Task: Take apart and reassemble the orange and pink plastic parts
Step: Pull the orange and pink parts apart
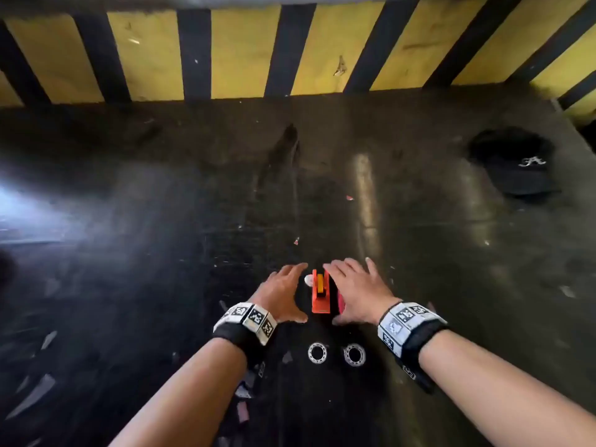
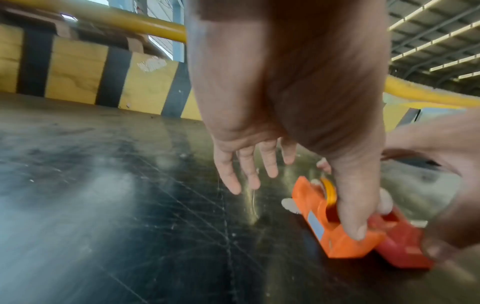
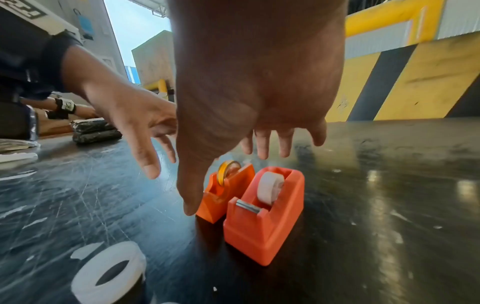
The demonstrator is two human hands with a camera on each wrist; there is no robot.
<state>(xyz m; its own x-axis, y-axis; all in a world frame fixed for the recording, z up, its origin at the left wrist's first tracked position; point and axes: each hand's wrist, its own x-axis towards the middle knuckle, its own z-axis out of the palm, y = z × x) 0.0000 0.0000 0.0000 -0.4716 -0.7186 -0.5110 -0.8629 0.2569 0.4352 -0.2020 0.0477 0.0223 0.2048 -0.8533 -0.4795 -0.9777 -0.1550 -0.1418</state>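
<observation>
Hands (image 1: 283, 295) (image 1: 358, 291) spread wide, holding nothing, sit each side of the orange holder (image 1: 320, 293) and pink holder (image 3: 265, 214), pointing away.

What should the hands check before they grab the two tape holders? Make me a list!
1. Both holders stand upright, side by side on the table: orange holder, pink holder: ok.
2. Each holder has its roll in: yellowish roll in the orange one, white roll in the pink one: ok.
3. Left hand free, fingers spread beside the orange holder: ok.
4. Right hand free, fingers spread above the pink holder: ok.
5. Hands gripping a holder: not ok; whether the left thumb touches the orange one: cannot tell.
6. Spare rolls clear of the holders, nearer the person: ok.
</observation>
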